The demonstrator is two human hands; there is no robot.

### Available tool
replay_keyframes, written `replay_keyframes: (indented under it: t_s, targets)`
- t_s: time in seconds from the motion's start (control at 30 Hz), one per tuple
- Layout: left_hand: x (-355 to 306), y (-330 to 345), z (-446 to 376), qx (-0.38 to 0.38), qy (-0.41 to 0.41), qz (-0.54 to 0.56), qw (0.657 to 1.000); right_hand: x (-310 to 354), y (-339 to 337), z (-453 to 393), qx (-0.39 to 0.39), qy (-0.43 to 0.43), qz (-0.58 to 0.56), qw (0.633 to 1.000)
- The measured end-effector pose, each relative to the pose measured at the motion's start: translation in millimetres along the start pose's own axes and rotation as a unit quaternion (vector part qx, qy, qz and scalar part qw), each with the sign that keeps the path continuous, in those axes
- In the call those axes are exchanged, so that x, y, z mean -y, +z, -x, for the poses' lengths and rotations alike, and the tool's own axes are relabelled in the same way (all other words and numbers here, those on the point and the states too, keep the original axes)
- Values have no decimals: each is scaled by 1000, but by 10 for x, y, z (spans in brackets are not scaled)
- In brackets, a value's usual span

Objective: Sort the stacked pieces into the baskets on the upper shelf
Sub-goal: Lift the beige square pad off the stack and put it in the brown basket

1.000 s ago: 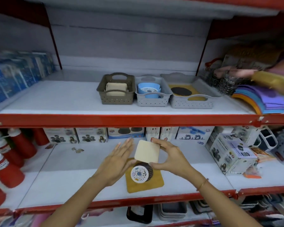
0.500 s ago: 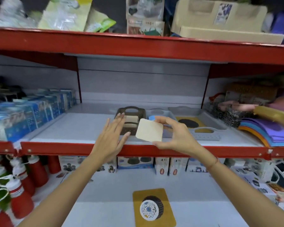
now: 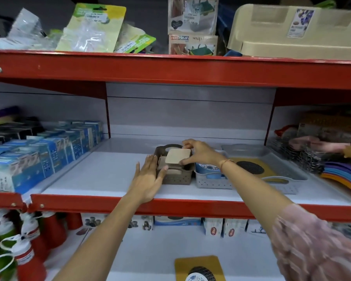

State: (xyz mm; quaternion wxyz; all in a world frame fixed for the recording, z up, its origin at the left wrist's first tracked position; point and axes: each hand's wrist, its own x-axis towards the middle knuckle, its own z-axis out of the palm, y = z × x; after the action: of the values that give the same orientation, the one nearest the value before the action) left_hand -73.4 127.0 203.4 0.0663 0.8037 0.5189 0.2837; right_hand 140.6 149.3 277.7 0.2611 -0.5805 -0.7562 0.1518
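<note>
Three baskets already hold sorted pieces, and the right hand pinches a beige square pad over the brown basket while the left hand rests flat, unclenched beside that basket; a yellow mat and round pieces remain below it

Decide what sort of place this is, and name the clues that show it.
Most likely a household-goods shop. Red metal shelving holds rows of identical blue boxes, hang-packaged goods carry price stickers, and red bottles stand in multiples below.
</note>
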Motion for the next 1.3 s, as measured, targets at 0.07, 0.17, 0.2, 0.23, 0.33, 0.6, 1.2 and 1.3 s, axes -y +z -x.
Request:
replay_keyframes:
  t_s: [0.07, 0.17, 0.2, 0.23, 0.33, 0.6, 1.2, 1.3]
  targets:
    - [9, 3, -16, 5, -3, -1, 1000, -21, 93, -105, 31, 19, -17, 999]
    - [15, 8, -21, 12, -6, 8, 1000, -42, 186, -229, 72, 36, -16, 997]
    - [12, 7, -20, 11, -6, 12, 1000, -43, 197, -257, 88, 36, -9, 995]
    - [11, 5, -20, 9, -6, 15, 1000, -38, 203, -277, 104, 33, 4, 994]
    - [3, -2, -17, 10, -8, 20, 1000, -8, 208, -293, 143, 11, 53, 988]
    - [-9, -13, -3, 4, -9, 14, 1000, 81, 269, -195, 123, -16, 119, 985]
    - [-269, 762, 1221, -199, 322, -100, 920, 14, 1067, 1799, -397, -126, -64, 907]
    - [-220, 1126, 1541, -140, 333, -103, 927, -203, 1375, 2078, -393, -126, -26, 910]
